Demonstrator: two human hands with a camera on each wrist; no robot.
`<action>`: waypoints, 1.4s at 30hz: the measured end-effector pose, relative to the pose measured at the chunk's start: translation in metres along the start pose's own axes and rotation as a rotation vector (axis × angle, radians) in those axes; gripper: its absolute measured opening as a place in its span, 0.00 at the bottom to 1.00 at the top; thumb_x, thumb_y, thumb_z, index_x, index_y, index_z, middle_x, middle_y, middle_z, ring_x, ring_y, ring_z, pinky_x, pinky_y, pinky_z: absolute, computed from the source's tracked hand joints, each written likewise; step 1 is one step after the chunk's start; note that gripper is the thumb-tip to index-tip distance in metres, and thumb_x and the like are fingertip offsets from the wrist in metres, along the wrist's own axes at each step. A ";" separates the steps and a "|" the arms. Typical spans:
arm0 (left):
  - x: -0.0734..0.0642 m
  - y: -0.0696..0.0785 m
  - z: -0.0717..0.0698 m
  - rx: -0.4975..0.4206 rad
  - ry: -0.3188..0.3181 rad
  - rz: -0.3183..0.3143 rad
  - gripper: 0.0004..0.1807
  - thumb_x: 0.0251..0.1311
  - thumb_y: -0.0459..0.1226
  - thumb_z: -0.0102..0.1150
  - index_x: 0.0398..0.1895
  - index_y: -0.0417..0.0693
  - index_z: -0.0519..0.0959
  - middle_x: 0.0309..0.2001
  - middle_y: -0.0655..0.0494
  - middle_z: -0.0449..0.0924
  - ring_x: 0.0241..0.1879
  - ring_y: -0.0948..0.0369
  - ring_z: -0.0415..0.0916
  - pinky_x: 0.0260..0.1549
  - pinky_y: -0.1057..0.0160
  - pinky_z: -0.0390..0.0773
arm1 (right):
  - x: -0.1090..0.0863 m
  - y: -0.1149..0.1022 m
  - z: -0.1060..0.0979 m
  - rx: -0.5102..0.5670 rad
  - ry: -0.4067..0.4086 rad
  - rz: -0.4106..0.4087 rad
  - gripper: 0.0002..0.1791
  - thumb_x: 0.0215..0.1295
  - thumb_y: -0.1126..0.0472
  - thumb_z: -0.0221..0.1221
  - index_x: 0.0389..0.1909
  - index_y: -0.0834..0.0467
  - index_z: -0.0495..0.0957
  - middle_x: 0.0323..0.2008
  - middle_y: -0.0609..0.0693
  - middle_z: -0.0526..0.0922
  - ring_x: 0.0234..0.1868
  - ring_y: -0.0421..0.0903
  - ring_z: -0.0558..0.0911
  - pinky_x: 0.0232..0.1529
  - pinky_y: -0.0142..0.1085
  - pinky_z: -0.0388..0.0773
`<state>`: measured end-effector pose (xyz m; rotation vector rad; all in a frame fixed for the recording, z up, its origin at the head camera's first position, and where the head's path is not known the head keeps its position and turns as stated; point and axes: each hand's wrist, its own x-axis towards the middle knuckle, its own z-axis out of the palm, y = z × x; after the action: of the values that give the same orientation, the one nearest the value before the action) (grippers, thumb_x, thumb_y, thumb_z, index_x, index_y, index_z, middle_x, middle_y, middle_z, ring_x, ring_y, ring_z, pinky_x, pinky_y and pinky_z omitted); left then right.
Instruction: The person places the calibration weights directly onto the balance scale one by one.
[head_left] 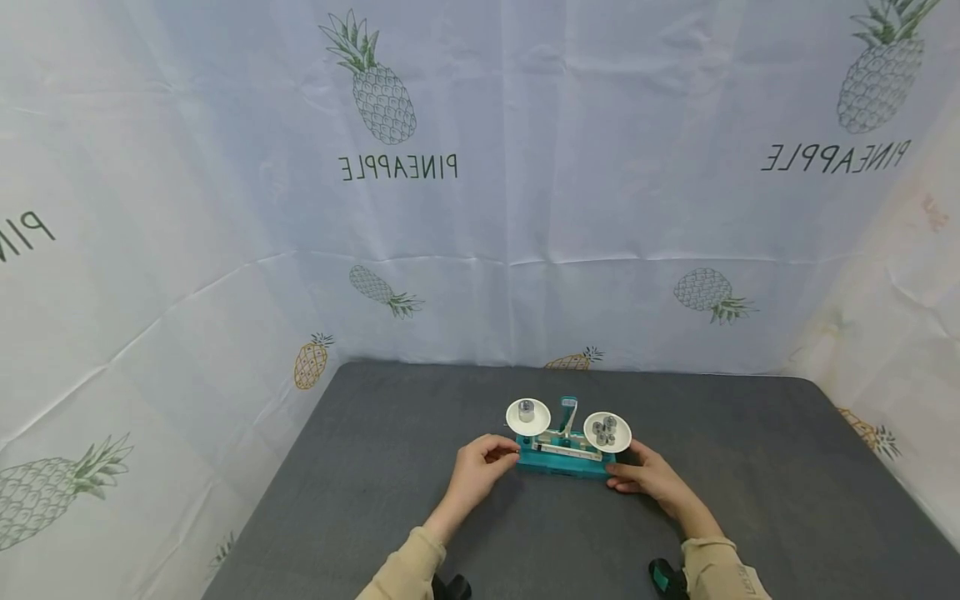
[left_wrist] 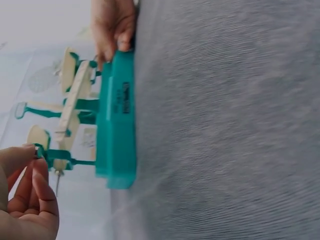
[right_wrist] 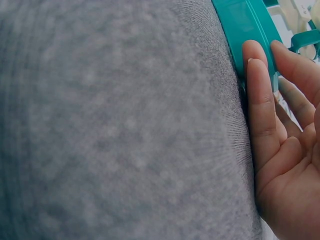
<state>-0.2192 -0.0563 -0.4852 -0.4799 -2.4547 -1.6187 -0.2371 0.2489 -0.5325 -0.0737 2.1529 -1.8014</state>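
A teal balance scale with two white pans stands on the dark table. Its left pan carries one metal weight; several smaller weights sit in the right pan. My left hand is at the scale's left end, where thumb and forefinger pinch a small part by the pan support. My right hand holds the right end of the teal base, its thumb and fingers against the plastic. What exactly the left fingertips pinch is partly hidden.
Dark grey cloth covers the table. Behind and beside it hangs a pale curtain printed with pineapples. A black strap shows by the right sleeve.
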 end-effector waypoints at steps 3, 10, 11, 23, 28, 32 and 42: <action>0.006 0.013 -0.005 -0.024 0.040 -0.030 0.07 0.54 0.32 0.63 0.36 0.42 0.83 0.34 0.48 0.83 0.30 0.66 0.76 0.30 0.74 0.75 | 0.000 -0.001 -0.001 0.002 -0.007 0.000 0.46 0.60 0.59 0.61 0.70 0.68 0.43 0.45 0.59 0.77 0.33 0.41 0.85 0.36 0.33 0.82; 0.023 0.007 -0.006 -0.079 0.097 -0.023 0.06 0.53 0.38 0.65 0.34 0.49 0.83 0.32 0.51 0.84 0.28 0.70 0.74 0.30 0.72 0.76 | 0.000 -0.001 -0.002 0.003 -0.015 -0.001 0.46 0.60 0.59 0.61 0.70 0.69 0.43 0.42 0.55 0.79 0.33 0.41 0.85 0.36 0.33 0.82; 0.025 0.008 -0.005 -0.074 0.101 -0.022 0.05 0.53 0.38 0.65 0.33 0.50 0.83 0.31 0.51 0.84 0.28 0.70 0.74 0.30 0.72 0.76 | 0.000 -0.001 -0.002 0.006 -0.013 0.002 0.46 0.60 0.59 0.61 0.70 0.68 0.43 0.41 0.55 0.79 0.32 0.41 0.85 0.36 0.33 0.82; 0.039 0.010 0.002 0.016 0.148 0.061 0.03 0.53 0.35 0.64 0.31 0.46 0.84 0.29 0.52 0.83 0.25 0.71 0.71 0.25 0.72 0.74 | 0.002 0.003 -0.002 -0.002 -0.004 0.013 0.46 0.60 0.58 0.61 0.70 0.67 0.44 0.45 0.59 0.77 0.33 0.42 0.85 0.36 0.34 0.82; 0.040 0.014 0.003 0.017 0.134 0.028 0.03 0.52 0.36 0.65 0.29 0.48 0.85 0.29 0.52 0.81 0.26 0.70 0.68 0.26 0.73 0.71 | 0.001 0.001 -0.001 -0.003 0.003 0.010 0.46 0.60 0.58 0.61 0.70 0.67 0.43 0.51 0.67 0.72 0.33 0.43 0.85 0.36 0.34 0.82; 0.040 0.015 0.004 0.023 0.118 0.013 0.02 0.52 0.37 0.65 0.29 0.49 0.85 0.28 0.54 0.82 0.25 0.71 0.67 0.25 0.73 0.70 | 0.001 0.001 -0.001 0.005 0.004 0.008 0.46 0.60 0.59 0.61 0.70 0.67 0.43 0.56 0.73 0.65 0.33 0.43 0.85 0.36 0.35 0.82; 0.040 0.014 0.005 0.075 0.077 -0.006 0.03 0.53 0.39 0.65 0.29 0.51 0.86 0.29 0.55 0.84 0.23 0.70 0.65 0.24 0.73 0.68 | 0.002 0.000 0.000 -0.002 0.014 0.010 0.47 0.59 0.58 0.62 0.70 0.67 0.43 0.52 0.70 0.69 0.33 0.43 0.85 0.36 0.35 0.82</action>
<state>-0.2517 -0.0391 -0.4625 -0.3924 -2.4521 -1.5122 -0.2389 0.2487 -0.5332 -0.0511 2.1607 -1.7998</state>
